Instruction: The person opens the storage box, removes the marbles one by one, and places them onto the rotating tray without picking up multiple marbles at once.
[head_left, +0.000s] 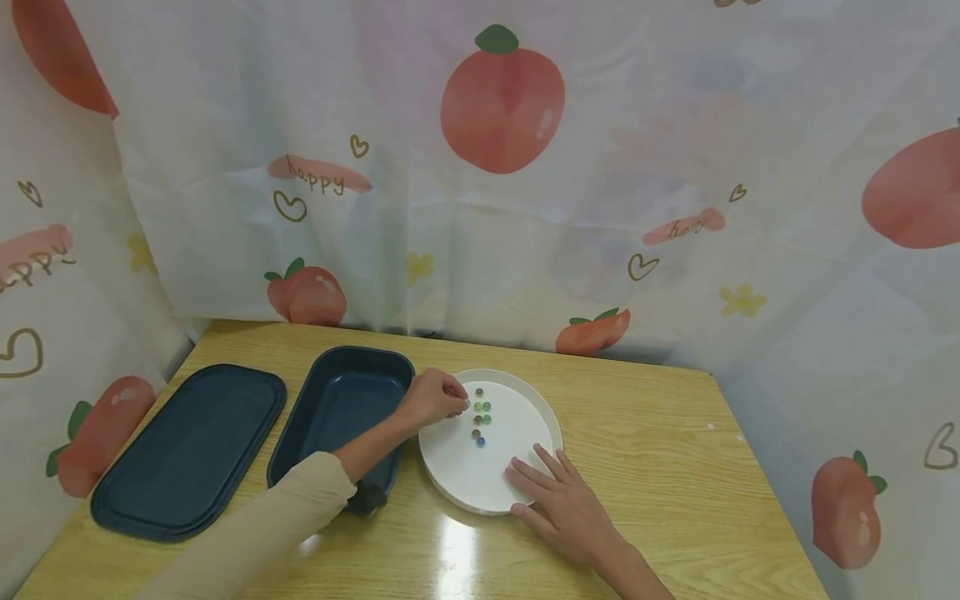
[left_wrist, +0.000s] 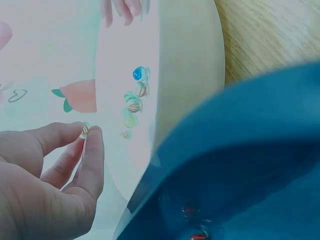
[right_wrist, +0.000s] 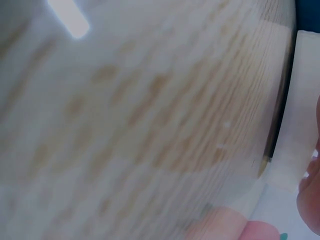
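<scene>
My left hand [head_left: 431, 398] is over the left part of a round white tray [head_left: 457, 467]. Between its thumb and a fingertip it pinches a clear glass marble [left_wrist: 84, 131] with a coloured swirl. Just right of those fingertips several glass marbles [head_left: 487, 419] lie in a loose column on the tray, a blue one [head_left: 481, 442] nearest me. On the tray's near right rim rests my right hand [head_left: 558, 508], fingers spread over the edge; the right wrist view catches only a fingertip [right_wrist: 310, 210] beside the tray's white side wall [right_wrist: 297, 125].
Left of the tray stands a deep dark blue box [head_left: 352, 404], with red marbles [left_wrist: 199, 236] inside it in the left wrist view. Farther left lies a flat dark blue lid [head_left: 191, 450]. A fruit-print curtain [head_left: 510, 267] hangs behind the wooden table [head_left: 637, 433].
</scene>
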